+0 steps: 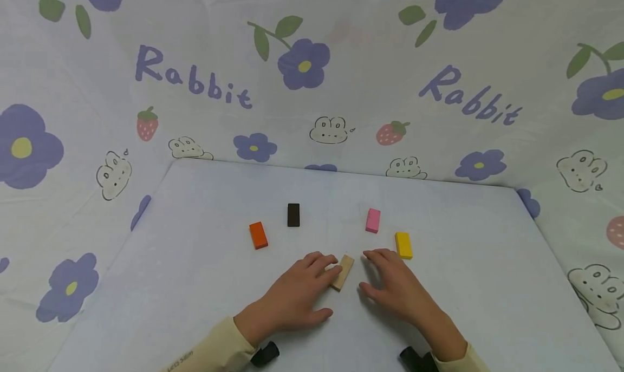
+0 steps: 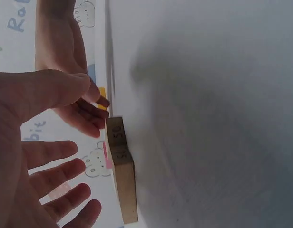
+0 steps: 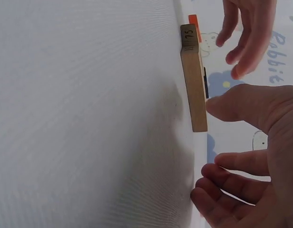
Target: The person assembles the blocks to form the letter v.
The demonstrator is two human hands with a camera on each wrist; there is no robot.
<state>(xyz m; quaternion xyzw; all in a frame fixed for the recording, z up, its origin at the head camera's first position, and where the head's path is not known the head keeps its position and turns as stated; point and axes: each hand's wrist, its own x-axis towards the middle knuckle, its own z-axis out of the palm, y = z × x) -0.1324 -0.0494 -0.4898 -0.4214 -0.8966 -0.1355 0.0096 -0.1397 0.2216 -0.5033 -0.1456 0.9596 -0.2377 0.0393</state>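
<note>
A plain wooden block [image 1: 344, 274] lies flat near the middle of the white table, partly hidden by my left fingers in the head view. In the left wrist view the wood [image 2: 125, 190] shows dark marks on its end; whether it is one block or two touching, I cannot tell. My left hand [image 1: 297, 296] hovers beside and over it, fingers spread and loosely bent, holding nothing. To its right is my right hand [image 1: 397, 285], relaxed, thumb and fingers apart, nothing in its grasp. A yellow block [image 1: 403, 245] lies just beyond the right hand.
Farther back on the table [image 1: 195, 285] lie an orange block [image 1: 259, 235], a black block [image 1: 293, 215] and a pink block [image 1: 372, 220]. Black wrist devices [image 1: 265, 354] show below the hands. A cloth printed with flowers and rabbits hangs behind the table's far edge.
</note>
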